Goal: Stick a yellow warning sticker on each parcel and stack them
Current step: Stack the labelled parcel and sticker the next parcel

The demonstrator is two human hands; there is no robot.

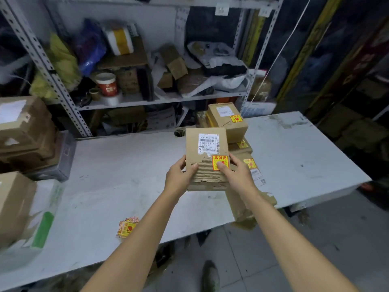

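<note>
Parcel (207,159) gripped by left hand (180,172) and right hand (236,172), stickered stack (228,123) just behind.

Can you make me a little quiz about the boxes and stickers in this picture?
1. True or false: the held parcel already has a yellow sticker.
2. Which hand's thumb presses on that sticker? A) left hand B) right hand
3. Where do the spare stickers lie: on the table near its front edge, or on the shelf?

Key: 1 true. 2 B. 3 on the table near its front edge.
</note>
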